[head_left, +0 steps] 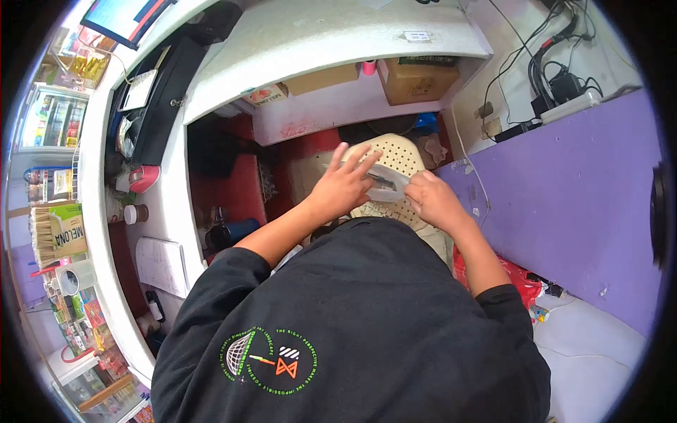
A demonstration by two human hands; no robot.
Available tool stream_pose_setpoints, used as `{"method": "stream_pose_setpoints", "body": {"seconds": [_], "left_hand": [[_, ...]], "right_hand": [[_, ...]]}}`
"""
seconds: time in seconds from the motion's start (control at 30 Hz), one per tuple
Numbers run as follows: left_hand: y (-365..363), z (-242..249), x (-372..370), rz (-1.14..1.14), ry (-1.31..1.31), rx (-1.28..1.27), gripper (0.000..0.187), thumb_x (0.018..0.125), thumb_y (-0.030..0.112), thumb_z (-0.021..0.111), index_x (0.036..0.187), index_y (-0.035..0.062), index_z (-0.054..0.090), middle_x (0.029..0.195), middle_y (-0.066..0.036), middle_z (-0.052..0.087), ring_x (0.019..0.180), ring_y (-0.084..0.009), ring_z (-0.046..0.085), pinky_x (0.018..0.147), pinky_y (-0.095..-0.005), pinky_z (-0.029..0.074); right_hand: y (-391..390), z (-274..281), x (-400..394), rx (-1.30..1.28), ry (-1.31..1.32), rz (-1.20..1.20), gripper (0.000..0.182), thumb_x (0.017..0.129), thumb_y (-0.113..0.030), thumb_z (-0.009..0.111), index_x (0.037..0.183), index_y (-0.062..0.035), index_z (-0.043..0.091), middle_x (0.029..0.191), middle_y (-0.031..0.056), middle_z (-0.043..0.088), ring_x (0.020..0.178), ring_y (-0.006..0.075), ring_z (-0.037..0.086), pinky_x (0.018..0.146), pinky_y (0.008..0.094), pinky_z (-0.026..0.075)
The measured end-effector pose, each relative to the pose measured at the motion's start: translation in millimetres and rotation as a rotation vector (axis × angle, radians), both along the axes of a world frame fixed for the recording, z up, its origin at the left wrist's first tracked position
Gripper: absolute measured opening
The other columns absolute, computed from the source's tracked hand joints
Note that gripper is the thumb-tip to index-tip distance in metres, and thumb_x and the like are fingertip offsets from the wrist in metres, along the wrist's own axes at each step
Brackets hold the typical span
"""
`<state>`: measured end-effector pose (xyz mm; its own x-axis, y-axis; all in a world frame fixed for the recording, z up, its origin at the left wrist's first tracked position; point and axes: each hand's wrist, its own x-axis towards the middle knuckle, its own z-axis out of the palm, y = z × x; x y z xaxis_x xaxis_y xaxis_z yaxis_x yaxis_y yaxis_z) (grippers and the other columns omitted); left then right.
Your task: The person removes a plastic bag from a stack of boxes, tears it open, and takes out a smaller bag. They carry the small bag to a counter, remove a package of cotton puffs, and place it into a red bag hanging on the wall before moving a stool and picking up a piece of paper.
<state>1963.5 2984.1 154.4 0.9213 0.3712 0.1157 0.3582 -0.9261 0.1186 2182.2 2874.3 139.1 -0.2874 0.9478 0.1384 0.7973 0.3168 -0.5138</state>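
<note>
A translucent plastic bag (389, 192) hangs between my hands above a cream chair seat with small holes (402, 149). Something dark and slim shows inside it, too small to name. My right hand (436, 202) is closed, its fingers pinching the bag's right edge. At the bag's left side is my left hand (343, 185), fingers stretched and spread apart over its opening. Whether the left thumb touches the plastic is hard to tell.
Cardboard boxes (423, 83) sit on a shelf under the white counter (338, 42). A purple panel (564, 190) stands at right, with cables (550, 74) above it. A spiral notebook (161, 265) and small jar (136, 213) lie at left, near shop goods (67, 229).
</note>
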Motion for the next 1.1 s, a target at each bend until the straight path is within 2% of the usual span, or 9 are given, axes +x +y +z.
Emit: {"method": "stream_pose_setpoints", "body": {"seconds": [0.07, 0.1, 0.27, 0.33, 0.47, 0.53, 0.7, 0.93, 1.1], "left_hand": [[8, -17, 15, -0.183, -0.146, -0.026, 0.025, 0.069, 0.025, 0.07, 0.082, 0.0071, 0.06, 0.112, -0.01, 0.058, 0.107, -0.0274, 0.053, 0.095, -0.0413, 0.039], [14, -16, 22, -0.016, 0.022, -0.363, 0.025, 0.073, 0.025, 0.07, 0.079, 0.0062, 0.054, 0.082, -0.012, 0.06, 0.085, -0.0321, 0.059, 0.079, -0.0418, 0.045], [30, 56, 50, -0.142, -0.346, -0.326, 0.024, 0.079, 0.023, 0.069, 0.085, 0.0068, 0.052, 0.078, -0.013, 0.059, 0.078, -0.0345, 0.058, 0.068, -0.0416, 0.046], [21, 102, 61, -0.116, -0.395, -0.386, 0.033, 0.078, 0.022, 0.07, 0.104, 0.0087, 0.055, 0.086, -0.013, 0.062, 0.082, -0.0339, 0.06, 0.071, -0.04, 0.047], [14, 160, 78, -0.158, -0.404, -0.414, 0.052, 0.077, 0.019, 0.071, 0.124, 0.0137, 0.05, 0.089, -0.012, 0.064, 0.082, -0.0312, 0.061, 0.073, -0.0374, 0.049], [15, 173, 80, -0.149, -0.318, -0.433, 0.062, 0.076, 0.016, 0.071, 0.133, 0.0185, 0.045, 0.087, -0.012, 0.064, 0.078, -0.0286, 0.062, 0.072, -0.0356, 0.049], [13, 181, 78, -0.088, -0.417, -0.628, 0.023, 0.077, 0.016, 0.073, 0.095, 0.0038, 0.067, 0.081, -0.007, 0.06, 0.075, -0.0168, 0.057, 0.069, -0.0292, 0.045], [-6, 186, 84, -0.049, -0.435, -0.521, 0.026, 0.078, 0.025, 0.071, 0.088, 0.0023, 0.066, 0.079, -0.009, 0.058, 0.072, -0.0229, 0.057, 0.065, -0.0326, 0.045], [-37, 177, 106, -0.155, -0.56, -0.532, 0.022, 0.08, 0.024, 0.069, 0.085, 0.0028, 0.065, 0.082, -0.012, 0.062, 0.078, -0.0262, 0.062, 0.068, -0.0334, 0.048]], "right_hand": [[1, 15, 1, -0.042, -0.014, -0.049, 0.006, 0.072, -0.006, 0.057, 0.077, -0.0035, 0.055, 0.081, 0.0107, 0.053, 0.081, 0.0297, 0.055, 0.072, 0.0419, 0.046], [2, 22, 7, -0.038, 0.002, -0.052, 0.008, 0.073, -0.005, 0.058, 0.08, -0.0037, 0.056, 0.082, 0.0114, 0.053, 0.082, 0.0296, 0.055, 0.073, 0.0398, 0.047], [-13, 88, 32, 0.131, 0.321, -0.206, 0.017, 0.077, -0.003, 0.061, 0.095, -0.0034, 0.059, 0.093, 0.0092, 0.057, 0.088, 0.0246, 0.058, 0.077, 0.0339, 0.047], [-18, 110, 30, 0.199, 1.132, -0.464, 0.024, 0.08, -0.004, 0.064, 0.104, -0.0014, 0.06, 0.104, 0.0082, 0.059, 0.092, 0.0197, 0.057, 0.079, 0.0323, 0.046], [-23, 120, 53, -0.036, 1.135, -0.443, 0.019, 0.085, -0.009, 0.063, 0.103, -0.002, 0.061, 0.094, 0.002, 0.062, 0.084, 0.0087, 0.056, 0.076, 0.0234, 0.045], [-23, 129, 53, 0.111, 1.122, -0.405, 0.016, 0.088, -0.013, 0.062, 0.1, -0.0029, 0.062, 0.087, -0.002, 0.062, 0.078, 0.0046, 0.054, 0.072, 0.0201, 0.043], [-28, 147, 58, 0.125, 1.013, -0.374, 0.016, 0.09, -0.017, 0.061, 0.093, -0.0024, 0.064, 0.081, -0.0029, 0.059, 0.075, 0.0038, 0.05, 0.069, 0.0191, 0.041], [-36, 157, 58, 0.363, 0.923, -0.406, 0.014, 0.09, -0.014, 0.058, 0.087, -0.0006, 0.062, 0.074, -0.0042, 0.055, 0.069, 0.0045, 0.047, 0.063, 0.0213, 0.04], [-51, 167, 50, 0.401, 0.61, -0.369, 0.008, 0.085, -0.009, 0.059, 0.083, -0.001, 0.062, 0.07, 0.005, 0.058, 0.062, 0.0116, 0.053, 0.059, 0.0265, 0.042]]}}
